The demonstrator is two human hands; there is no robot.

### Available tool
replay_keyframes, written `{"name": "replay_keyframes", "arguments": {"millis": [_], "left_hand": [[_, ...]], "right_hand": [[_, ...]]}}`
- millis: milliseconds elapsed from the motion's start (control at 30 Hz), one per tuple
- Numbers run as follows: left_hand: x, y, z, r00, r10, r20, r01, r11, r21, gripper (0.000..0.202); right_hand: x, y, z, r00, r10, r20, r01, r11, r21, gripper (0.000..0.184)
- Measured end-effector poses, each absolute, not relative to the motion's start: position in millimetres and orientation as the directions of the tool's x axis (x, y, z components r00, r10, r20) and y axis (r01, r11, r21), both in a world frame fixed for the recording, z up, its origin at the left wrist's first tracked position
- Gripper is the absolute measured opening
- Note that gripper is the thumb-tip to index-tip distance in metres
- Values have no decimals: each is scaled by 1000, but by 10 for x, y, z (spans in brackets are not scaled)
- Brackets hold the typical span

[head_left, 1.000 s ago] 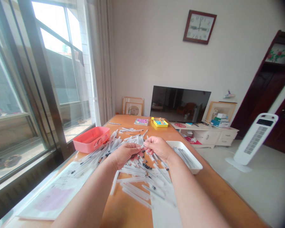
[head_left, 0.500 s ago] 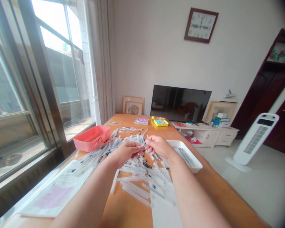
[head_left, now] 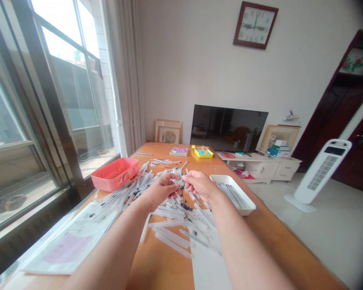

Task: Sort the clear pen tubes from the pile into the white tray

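while we leaned over the wooden bench [head_left: 157, 266], our left hand [head_left: 161, 190] and right hand [head_left: 200, 185] met above a loose pile of pen tubes [head_left: 172, 225]. both hands were curled closed, fingertips pinching one thin clear tube [head_left: 181, 181] between them, just above the heap. a pink tray [head_left: 115, 174] sat to the left, just beside the pile's edge. a white tray [head_left: 248, 208] holding more tubes lay just beside our right wrist. printed paper sheets [head_left: 72, 241] rested near our left forearm.
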State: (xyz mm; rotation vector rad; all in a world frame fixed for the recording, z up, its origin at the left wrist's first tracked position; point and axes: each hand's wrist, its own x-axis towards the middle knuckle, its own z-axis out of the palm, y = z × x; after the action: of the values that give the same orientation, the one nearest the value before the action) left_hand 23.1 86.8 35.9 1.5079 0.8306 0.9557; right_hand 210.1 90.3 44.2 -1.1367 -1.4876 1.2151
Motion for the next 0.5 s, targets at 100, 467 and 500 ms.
{"name": "replay_keyframes", "arguments": {"millis": [100,467,500], "left_hand": [[257,857,362,462,872,161,-64,-149,987,58],[217,888,337,334,941,53,-110,-17,994,57],[211,902,323,330,942,52,-111,-16,994,56]], "right_hand": [[2074,923,405,-176,982,73,141,99,-985,32],[2248,1004,342,-49,998,41,429,57,-901,13],[2265,1024,305,-29,999,35,478,44,-877,10]]}}
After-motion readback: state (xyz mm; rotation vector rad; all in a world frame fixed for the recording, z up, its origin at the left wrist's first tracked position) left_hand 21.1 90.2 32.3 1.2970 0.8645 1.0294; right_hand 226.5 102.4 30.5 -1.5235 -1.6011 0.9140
